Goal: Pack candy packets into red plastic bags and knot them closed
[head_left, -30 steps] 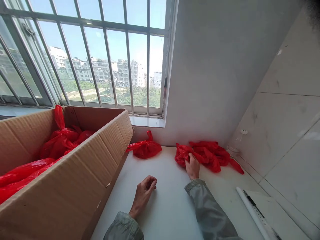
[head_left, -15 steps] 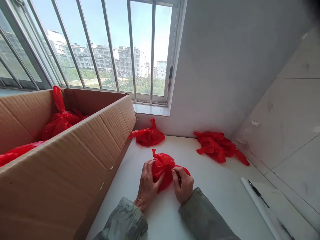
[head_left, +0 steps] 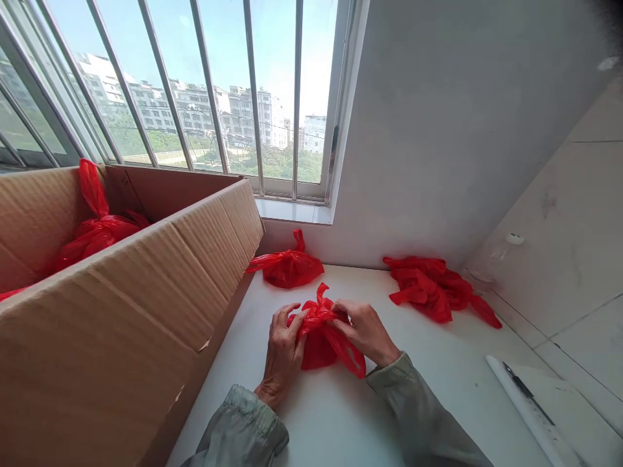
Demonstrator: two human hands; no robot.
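Note:
A red plastic bag (head_left: 321,347), gathered at its top, rests on the white table between my hands. My left hand (head_left: 285,340) pinches the left side of the gathered part with thumb and fingers. From the right, my right hand (head_left: 363,327) has its thumb and fingers closed on the gathered top. One short handle end stands up above the fingers, and a looser loop hangs toward the front right. What the bag contains is hidden.
A cardboard box (head_left: 146,305) with red bags inside stands at left. Behind my hands lies another tied red bag (head_left: 292,267). Crumpled red bags (head_left: 433,285), a clear bottle (head_left: 491,263) and a black pen (head_left: 518,379) beside a white strip (head_left: 516,402) are at right. A barred window is behind.
My right hand has moved up from the bag's right handle to its gathered top. That handle now hangs loose toward the front. My left hand has shifted slightly toward the top.

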